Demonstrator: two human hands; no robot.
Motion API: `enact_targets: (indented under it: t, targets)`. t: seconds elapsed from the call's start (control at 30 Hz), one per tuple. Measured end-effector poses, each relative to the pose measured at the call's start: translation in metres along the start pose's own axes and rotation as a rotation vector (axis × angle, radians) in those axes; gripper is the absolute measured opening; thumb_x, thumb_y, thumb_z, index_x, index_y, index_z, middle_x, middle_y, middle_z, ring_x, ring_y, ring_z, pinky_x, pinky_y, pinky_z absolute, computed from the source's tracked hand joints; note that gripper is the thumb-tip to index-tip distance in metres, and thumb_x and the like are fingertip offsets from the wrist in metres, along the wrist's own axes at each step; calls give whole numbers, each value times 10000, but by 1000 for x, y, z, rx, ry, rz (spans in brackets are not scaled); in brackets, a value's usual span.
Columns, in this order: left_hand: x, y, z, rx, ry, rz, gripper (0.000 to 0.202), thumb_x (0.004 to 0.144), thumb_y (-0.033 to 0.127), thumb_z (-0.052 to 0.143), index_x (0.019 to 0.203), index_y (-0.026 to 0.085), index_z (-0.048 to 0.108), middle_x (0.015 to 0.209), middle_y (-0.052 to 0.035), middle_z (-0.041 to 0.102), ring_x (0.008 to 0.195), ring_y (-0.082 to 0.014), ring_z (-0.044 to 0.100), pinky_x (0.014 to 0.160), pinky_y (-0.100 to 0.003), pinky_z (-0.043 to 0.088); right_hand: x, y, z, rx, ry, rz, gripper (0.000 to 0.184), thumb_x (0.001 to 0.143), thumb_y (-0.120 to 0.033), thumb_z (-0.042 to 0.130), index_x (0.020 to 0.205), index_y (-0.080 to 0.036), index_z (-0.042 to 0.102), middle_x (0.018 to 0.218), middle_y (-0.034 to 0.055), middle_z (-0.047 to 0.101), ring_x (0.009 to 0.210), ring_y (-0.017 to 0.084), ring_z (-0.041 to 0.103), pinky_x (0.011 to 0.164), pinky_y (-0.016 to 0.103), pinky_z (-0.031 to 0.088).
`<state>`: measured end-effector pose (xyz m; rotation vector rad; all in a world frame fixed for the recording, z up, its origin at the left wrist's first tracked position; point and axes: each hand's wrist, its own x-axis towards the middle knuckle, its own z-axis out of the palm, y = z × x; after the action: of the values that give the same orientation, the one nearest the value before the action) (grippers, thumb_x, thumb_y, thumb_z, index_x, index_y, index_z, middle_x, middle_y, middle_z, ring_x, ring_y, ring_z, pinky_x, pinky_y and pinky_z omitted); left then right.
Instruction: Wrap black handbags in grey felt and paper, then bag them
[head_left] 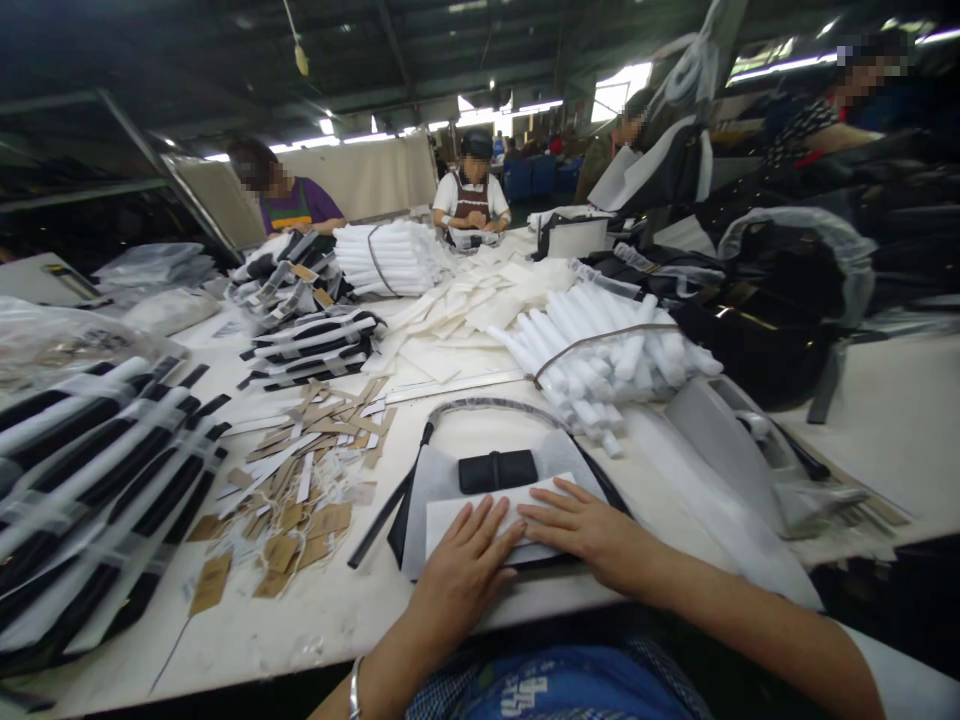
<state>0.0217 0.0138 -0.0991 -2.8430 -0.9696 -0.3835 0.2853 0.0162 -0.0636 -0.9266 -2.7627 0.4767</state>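
Observation:
A black handbag (395, 540) lies on the table right before me, its front covered by a pale grey sheet (435, 462). Its handle (491, 405), wrapped in clear plastic, arches away from me. At the middle of the bag shows a black flap (498, 471). Below the flap lies a folded white paper (442, 520). My left hand (466, 560) rests flat on the paper with fingers stretched out. From the other side my right hand (589, 530) presses on it too, fingers spread. Neither hand grips anything, and the palms hide part of the paper.
Brown tags (304, 530) with strings lie left of the bag, beside black straps in white wrap (97, 480). Banded white foam rolls (600, 345) and loose white sheets (472, 300) lie beyond. Black bags (772, 320) pile up at right. Co-workers (472, 190) sit across the table.

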Motion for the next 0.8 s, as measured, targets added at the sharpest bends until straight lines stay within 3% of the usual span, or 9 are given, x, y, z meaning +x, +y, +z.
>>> enact_targets:
  t: [0.07, 0.13, 0.23, 0.27, 0.33, 0.43, 0.53, 0.63, 0.8]
  targets:
    - [-5, -1, 9, 25, 33, 12, 586, 955, 283, 586, 1499, 235, 372, 1553, -107, 397, 1440, -287, 353, 1105, -480, 436, -1, 1, -16, 125, 54, 24, 479, 915, -87, 465, 1354, -245, 576, 1410, 48, 587, 1357, 239, 482, 1165, 494, 334]
    - [-7, -1, 13, 44, 65, 28, 570, 959, 272, 572, 1495, 228, 382, 1545, -118, 407, 1430, -294, 371, 1084, -488, 458, -4, 9, -38, 214, 290, 179, 297, 971, -226, 480, 1204, -236, 663, 1249, 46, 694, 1204, 204, 613, 1080, 381, 445]
    - [-7, -1, 14, 64, 93, 36, 564, 963, 259, 558, 1498, 225, 382, 1549, -129, 397, 1425, -299, 377, 1073, -493, 468, -11, 41, -74, 167, 826, 629, 261, 958, -405, 514, 1004, -210, 682, 1042, 74, 735, 1001, 231, 678, 915, 356, 521]
    - [-7, -1, 13, 70, 101, 36, 564, 964, 253, 552, 1500, 227, 380, 1552, -129, 392, 1425, -300, 377, 1071, -492, 470, -12, 56, -84, 161, 949, 775, 266, 929, -438, 551, 982, -204, 665, 1020, 84, 726, 970, 243, 674, 891, 371, 521]
    - [-6, -1, 12, 79, 116, 34, 558, 969, 242, 537, 1503, 230, 377, 1556, -127, 385, 1424, -302, 378, 1068, -489, 473, -11, 88, -100, 296, 1053, 995, 305, 860, -479, 632, 970, -194, 624, 1003, 94, 708, 929, 245, 663, 837, 370, 527]
    - [-6, -1, 9, 88, 132, 39, 544, 976, 232, 510, 1504, 228, 379, 1557, -127, 384, 1419, -303, 388, 1065, -482, 478, -4, 123, -110, 518, 1000, 1085, 366, 866, -531, 591, 927, -170, 606, 925, 114, 710, 786, 219, 671, 643, 318, 542]
    - [-5, -1, 7, 99, 123, 46, 549, 979, 242, 504, 1510, 222, 368, 1557, -129, 382, 1414, -304, 396, 1058, -478, 485, 0, 123, -108, 702, 898, 1055, 340, 870, -496, 586, 904, -160, 627, 909, 122, 726, 731, 197, 679, 552, 274, 534]
    - [-5, -2, 6, 101, 118, 48, 584, 966, 249, 532, 1519, 218, 347, 1561, -130, 376, 1412, -303, 400, 1050, -478, 493, -14, 91, -97, 870, 786, 971, 290, 868, -451, 597, 928, -176, 664, 971, 118, 743, 816, 210, 707, 626, 298, 582]
    - [-5, -5, 9, 23, 102, 39, 672, 895, 194, 609, 1513, 217, 349, 1556, -134, 383, 1405, -310, 411, 1060, -493, 482, -65, 6, -70, 1179, 597, 756, 384, 923, -423, 494, 1181, -208, 682, 1153, 126, 721, 1017, 275, 703, 846, 419, 602]
